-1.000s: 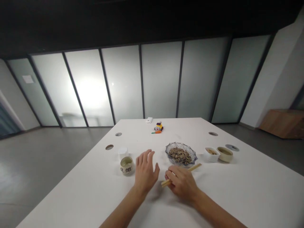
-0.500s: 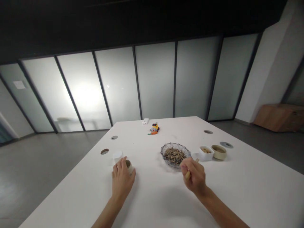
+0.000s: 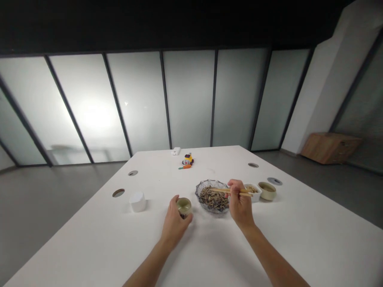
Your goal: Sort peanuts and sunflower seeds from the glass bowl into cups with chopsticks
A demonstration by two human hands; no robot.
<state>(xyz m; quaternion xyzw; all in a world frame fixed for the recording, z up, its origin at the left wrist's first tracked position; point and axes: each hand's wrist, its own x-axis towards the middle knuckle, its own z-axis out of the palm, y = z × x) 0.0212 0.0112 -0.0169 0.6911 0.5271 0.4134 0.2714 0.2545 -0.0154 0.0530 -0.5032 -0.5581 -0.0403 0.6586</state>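
Left hand (image 3: 175, 222): holds the small cup (image 3: 184, 205), thumb and fingers around its side.
Right hand (image 3: 240, 204): grips the chopsticks (image 3: 220, 190), which point left.
Seeds (image 3: 213, 201): inside the glass bowl (image 3: 209, 183), right of the small cup; whether the chopsticks touch them, I cannot tell.
White tub (image 3: 256, 197): just beside the tan cup (image 3: 267, 195), farther right.

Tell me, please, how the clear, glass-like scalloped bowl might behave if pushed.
The clear, glass-like scalloped bowl looks stiff, perhaps breakable. Its wide, low shape suggests sliding before tipping. The loose brown seeds inside would probably shift.
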